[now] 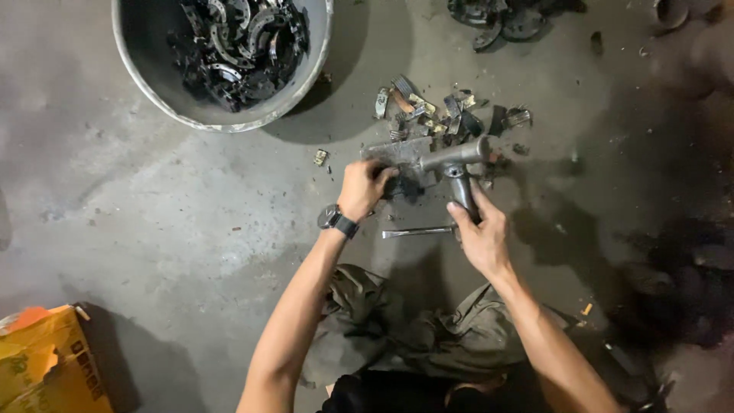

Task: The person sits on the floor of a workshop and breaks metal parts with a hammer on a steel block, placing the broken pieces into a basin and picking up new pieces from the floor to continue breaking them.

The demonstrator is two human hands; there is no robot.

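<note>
On grimy concrete floor (153, 206), left hand (362, 187) closed over dark indistinct part, right hand (480, 233) wrapped round grey metal hammer (456, 158), scrap heap (428, 111) jagged, round bucket (229, 115) rim cut off.

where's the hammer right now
In the head view the hammer is at centre, gripped by the right hand, its head over a metal block beside the left hand.
</note>
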